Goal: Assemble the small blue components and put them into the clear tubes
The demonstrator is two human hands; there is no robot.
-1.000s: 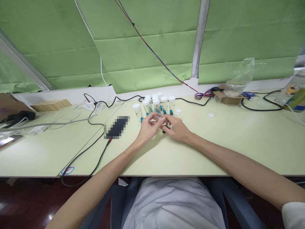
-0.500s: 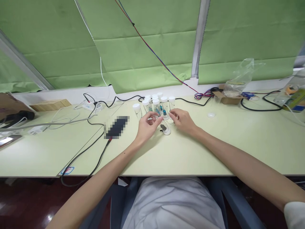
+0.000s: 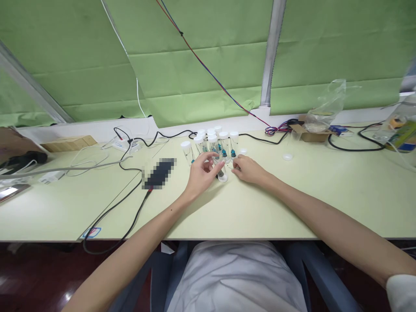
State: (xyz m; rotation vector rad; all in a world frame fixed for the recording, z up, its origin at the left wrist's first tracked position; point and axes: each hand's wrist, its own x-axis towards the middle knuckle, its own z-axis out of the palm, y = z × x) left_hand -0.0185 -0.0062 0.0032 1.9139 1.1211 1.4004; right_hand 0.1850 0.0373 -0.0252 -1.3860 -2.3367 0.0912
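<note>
My left hand (image 3: 204,171) is closed around a small clear tube (image 3: 221,173) with a dark piece inside and a white round end at the bottom. Its upper part is partly covered by my fingers. Just to the right, my right hand (image 3: 247,169) is closed with its fingertips pinched; what they hold, if anything, is too small to make out. Right behind both hands stands a cluster of clear tubes with white caps (image 3: 223,135), several with blue-green pieces (image 3: 233,153) in them. One capped tube (image 3: 186,149) stands at the cluster's left.
A white cap (image 3: 287,156) lies to the right, and another white round piece (image 3: 243,151) sits behind my right hand. A pixelated dark object (image 3: 159,173) with a black cable lies left. An open cardboard box (image 3: 313,135) with a plastic bag stands back right.
The tube in my left hand has shifted slightly left and more of it is covered. My right hand has moved a little down, uncovering a tube and a white round piece behind it.
</note>
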